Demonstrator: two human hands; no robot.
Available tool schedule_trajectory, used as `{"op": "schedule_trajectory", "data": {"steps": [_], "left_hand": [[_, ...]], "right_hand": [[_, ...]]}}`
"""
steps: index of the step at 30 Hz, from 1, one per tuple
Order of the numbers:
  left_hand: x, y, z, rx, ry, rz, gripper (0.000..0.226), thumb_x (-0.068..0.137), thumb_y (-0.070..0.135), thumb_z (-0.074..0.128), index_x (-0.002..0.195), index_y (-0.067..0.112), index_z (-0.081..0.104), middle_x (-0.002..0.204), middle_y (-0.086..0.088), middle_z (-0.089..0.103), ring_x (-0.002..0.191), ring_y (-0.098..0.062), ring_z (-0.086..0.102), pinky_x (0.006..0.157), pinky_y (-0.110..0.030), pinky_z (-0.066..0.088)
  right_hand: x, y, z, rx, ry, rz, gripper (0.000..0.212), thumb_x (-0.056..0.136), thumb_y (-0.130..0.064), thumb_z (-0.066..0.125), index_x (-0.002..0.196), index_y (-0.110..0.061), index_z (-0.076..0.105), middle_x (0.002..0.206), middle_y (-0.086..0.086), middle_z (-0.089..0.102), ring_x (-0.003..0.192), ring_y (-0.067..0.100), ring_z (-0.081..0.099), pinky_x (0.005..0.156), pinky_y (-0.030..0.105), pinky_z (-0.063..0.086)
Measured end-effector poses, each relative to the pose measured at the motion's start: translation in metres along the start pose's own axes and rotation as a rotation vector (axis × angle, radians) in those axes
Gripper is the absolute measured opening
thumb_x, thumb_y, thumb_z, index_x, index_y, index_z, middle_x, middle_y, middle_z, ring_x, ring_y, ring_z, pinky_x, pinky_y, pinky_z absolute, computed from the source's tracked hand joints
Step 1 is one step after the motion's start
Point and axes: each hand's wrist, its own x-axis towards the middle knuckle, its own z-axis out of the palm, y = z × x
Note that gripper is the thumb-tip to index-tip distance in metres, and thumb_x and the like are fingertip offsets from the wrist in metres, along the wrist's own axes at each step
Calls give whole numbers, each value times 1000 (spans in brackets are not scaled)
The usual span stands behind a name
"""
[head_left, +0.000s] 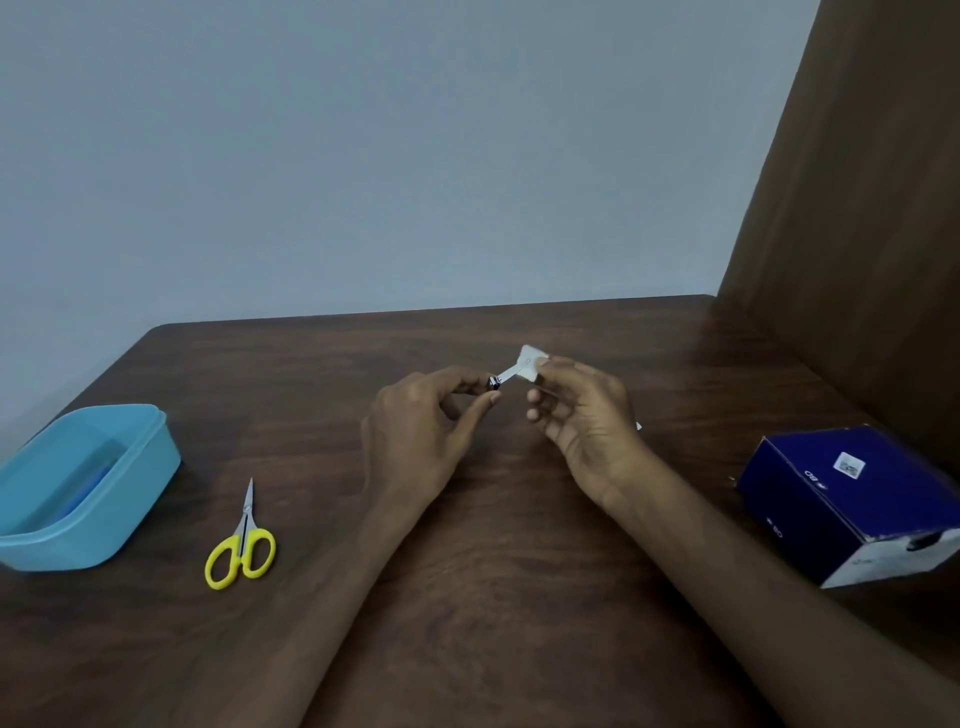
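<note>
Two hands meet just above the middle of the brown table (509, 571). My left hand (426, 421) pinches the dark end of a small metal tool (503, 378) between thumb and forefinger, and my other fingers are loosely bent behind it. My right hand (587, 415) grips a white pad (531, 360), its fingertips curled round it, and the pad covers the tool's far end. The tool is too small and blurred for me to tell what it is; only a thin bright strip shows between my two hands.

I judge that I am wiping the strip clean, with the pad set at its tip. The next move calls for a firm left-hand pinch and a light, even pull of the pad along the metal, since so thin a piece could twist or slip.

Yellow-handled scissors (241, 540) lie closed to the left, well apart from my hands. A pale blue tub (140, 493) stands beyond them at the table's edge, and a dark blue box (852, 493) stands to the right.
</note>
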Motion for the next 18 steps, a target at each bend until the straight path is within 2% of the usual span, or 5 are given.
{"op": "schedule_trajectory", "data": {"steps": [3,5,8,14,18], "left_hand": [[1,-1,1,13,-22,-21,22,89,64,76,105,49,79,72,14,69,80,-9,69,64,-37,59],[2,-2,1,9,-26,-37,23,89,65,75,105,49,79,73,14,70,81,-8,69,65,-37,59],[2,-2,0,-16,-28,-25,23,89,63,76,106,47,80,75,15,72,81,-6,69,65,-36,60],[1,-1,1,-36,-53,2,21,89,60,78,104,45,80,74,16,72,79,-5,68,64,-36,59],[1,-4,2,-38,-58,0,20,89,61,77,104,47,79,76,16,73,82,-7,70,65,-38,60]], "right_hand": [[6,-6,-5,105,91,-44,8,96,-5,68,91,-11,69,78,6,67,55,9,60,51,22,50],[11,-4,-9,-47,128,-171,14,97,-5,71,86,-14,72,75,2,66,57,10,56,52,21,49],[14,4,-11,-348,113,-345,7,94,-12,78,90,-17,77,78,2,71,62,8,57,57,21,50],[13,9,-12,-412,45,-336,8,92,-9,80,89,-16,78,75,0,72,62,8,59,60,23,52],[14,7,-13,-312,121,-369,3,95,-11,78,93,-13,77,81,1,75,63,8,62,63,26,53]]}}
